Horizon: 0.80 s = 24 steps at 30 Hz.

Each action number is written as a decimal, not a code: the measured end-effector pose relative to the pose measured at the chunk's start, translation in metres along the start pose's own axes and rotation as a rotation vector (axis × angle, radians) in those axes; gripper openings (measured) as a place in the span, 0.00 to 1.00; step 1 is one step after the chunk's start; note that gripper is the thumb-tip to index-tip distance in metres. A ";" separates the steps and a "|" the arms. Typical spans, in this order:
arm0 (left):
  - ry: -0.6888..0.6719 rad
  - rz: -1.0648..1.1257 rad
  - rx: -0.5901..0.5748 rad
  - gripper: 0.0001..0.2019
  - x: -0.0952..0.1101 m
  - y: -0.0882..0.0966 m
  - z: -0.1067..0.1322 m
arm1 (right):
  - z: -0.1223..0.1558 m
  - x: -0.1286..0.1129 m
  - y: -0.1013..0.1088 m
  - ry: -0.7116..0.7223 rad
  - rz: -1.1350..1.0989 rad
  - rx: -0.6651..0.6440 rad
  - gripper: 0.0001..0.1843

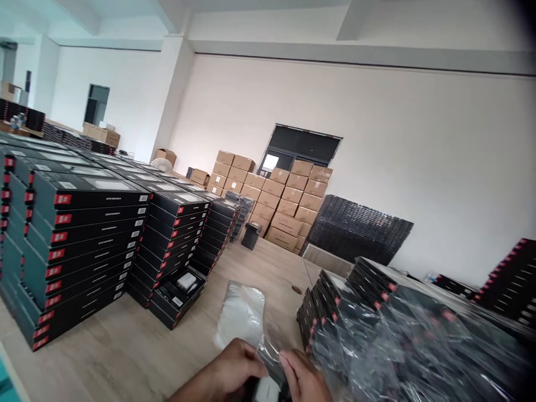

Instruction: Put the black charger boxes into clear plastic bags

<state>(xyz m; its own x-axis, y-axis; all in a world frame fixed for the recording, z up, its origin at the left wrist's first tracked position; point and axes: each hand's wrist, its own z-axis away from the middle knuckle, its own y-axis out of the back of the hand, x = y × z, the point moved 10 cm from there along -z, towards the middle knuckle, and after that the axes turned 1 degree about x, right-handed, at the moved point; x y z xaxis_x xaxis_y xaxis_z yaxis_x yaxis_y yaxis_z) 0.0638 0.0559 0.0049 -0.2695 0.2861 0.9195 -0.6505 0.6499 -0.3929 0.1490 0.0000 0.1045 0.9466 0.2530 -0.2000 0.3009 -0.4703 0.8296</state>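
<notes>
At the bottom edge of the head view my left hand (pixel 228 371) and my right hand (pixel 304 379) are close together, fingers pinched on a clear plastic bag (pixel 240 315) that lies on the wooden table (pixel 125 346). A dark flat item shows between the hands, partly cut off by the frame. Right of my right hand lie black boxes wrapped in clear plastic (pixel 402 329), fanned in rows.
Tall stacks of black boxes with red labels (pixel 84 245) fill the table's left side; one open box (pixel 180 290) lies in front of them. Cardboard cartons (pixel 276 201) and a pile of black trays (pixel 360 229) stand against the far white wall.
</notes>
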 end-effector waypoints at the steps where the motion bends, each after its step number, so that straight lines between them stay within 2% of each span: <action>1: -0.001 -0.005 0.021 0.16 0.001 0.001 0.001 | 0.005 -0.002 -0.002 0.016 0.004 0.033 0.22; 6: -0.001 -0.053 0.098 0.14 0.009 0.006 0.008 | 0.018 -0.002 -0.003 0.008 0.008 0.142 0.18; 10: -0.011 -0.072 0.147 0.13 0.011 0.009 0.009 | 0.023 -0.003 0.011 -0.042 -0.056 0.212 0.14; 13: -0.011 -0.075 0.178 0.15 0.009 0.011 0.009 | 0.026 -0.011 0.011 -0.037 -0.083 0.154 0.17; 16: -0.012 -0.068 0.173 0.18 0.010 0.011 0.010 | 0.027 -0.015 0.003 -0.028 -0.054 0.041 0.06; 17: -0.013 -0.062 0.165 0.19 0.011 0.010 0.010 | 0.027 -0.013 0.002 -0.047 -0.045 0.032 0.06; 20: -0.022 -0.053 0.156 0.22 0.013 0.008 0.010 | 0.028 -0.001 0.011 -0.134 -0.039 0.109 0.15; 22: -0.038 -0.059 0.160 0.22 0.014 0.008 0.009 | 0.028 0.000 0.015 -0.162 -0.037 0.145 0.12; 24: -0.058 -0.072 0.163 0.23 0.014 0.009 0.008 | 0.027 -0.009 0.012 -0.132 -0.013 0.113 0.07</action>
<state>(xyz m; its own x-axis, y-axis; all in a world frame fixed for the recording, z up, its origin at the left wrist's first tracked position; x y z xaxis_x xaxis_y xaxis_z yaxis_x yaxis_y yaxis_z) 0.0489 0.0601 0.0146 -0.2553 0.1984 0.9463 -0.7750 0.5432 -0.3230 0.1470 -0.0306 0.1023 0.9472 0.1502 -0.2832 0.3174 -0.5617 0.7640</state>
